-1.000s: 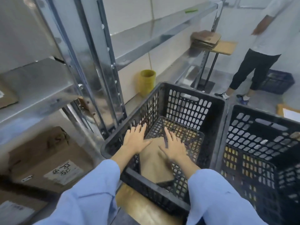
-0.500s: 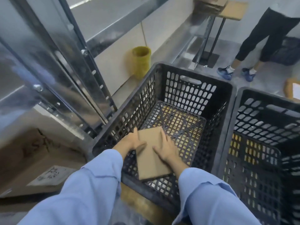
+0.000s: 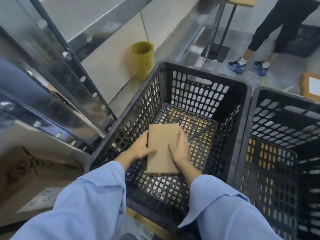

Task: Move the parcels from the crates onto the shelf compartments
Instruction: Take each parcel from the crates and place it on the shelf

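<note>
A flat brown cardboard parcel (image 3: 163, 146) is inside the black slotted crate (image 3: 199, 73), near its front. My left hand (image 3: 142, 148) grips the parcel's left edge, thumb lying on top. My right hand (image 3: 181, 149) grips its right edge, thumb on top as well. Nothing else lies in this crate. The metal shelf unit (image 3: 57, 54) rises at the left, with a brown box (image 3: 34, 172) in its lowest compartment.
A second black crate (image 3: 284, 101) stands close on the right. A yellow bin (image 3: 143, 59) sits by the wall behind the crate. Another person's legs (image 3: 270, 32) stand at the back right, next to a stand. A labelled parcel (image 3: 310, 84) lies on the floor there.
Both hands went from hovering open over the parcel to gripping its two side edges. The parcel now sits squarer between them, and the view has tilted further down into the crate.
</note>
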A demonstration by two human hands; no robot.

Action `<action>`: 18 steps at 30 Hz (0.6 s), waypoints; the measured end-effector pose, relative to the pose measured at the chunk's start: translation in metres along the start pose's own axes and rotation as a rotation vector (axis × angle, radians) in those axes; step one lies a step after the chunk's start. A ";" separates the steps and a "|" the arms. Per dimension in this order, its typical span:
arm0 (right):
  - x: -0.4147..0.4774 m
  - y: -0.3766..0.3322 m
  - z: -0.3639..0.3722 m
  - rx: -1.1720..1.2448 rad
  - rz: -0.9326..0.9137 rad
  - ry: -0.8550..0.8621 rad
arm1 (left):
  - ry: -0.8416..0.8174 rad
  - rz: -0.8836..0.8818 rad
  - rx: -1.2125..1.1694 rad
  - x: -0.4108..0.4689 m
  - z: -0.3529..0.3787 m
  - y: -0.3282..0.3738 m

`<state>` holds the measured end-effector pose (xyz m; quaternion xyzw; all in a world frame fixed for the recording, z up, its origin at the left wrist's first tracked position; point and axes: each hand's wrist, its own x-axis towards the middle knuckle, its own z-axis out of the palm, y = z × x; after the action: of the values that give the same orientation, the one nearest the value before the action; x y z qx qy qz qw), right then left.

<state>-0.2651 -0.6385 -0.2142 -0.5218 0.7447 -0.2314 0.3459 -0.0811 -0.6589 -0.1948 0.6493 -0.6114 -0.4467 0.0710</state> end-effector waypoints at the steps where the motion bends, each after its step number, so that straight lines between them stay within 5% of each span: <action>1: -0.001 0.001 0.001 -0.020 0.022 0.014 | -0.016 -0.007 0.019 0.001 0.001 -0.002; 5: -0.007 0.010 0.010 -0.021 0.162 0.019 | -0.063 -0.045 0.025 0.007 0.009 -0.010; 18: 0.002 0.008 0.012 0.069 0.182 0.022 | -0.089 -0.082 -0.144 0.016 0.007 -0.014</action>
<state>-0.2615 -0.6378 -0.2284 -0.4371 0.7844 -0.2302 0.3751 -0.0776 -0.6660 -0.2156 0.6465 -0.5530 -0.5206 0.0718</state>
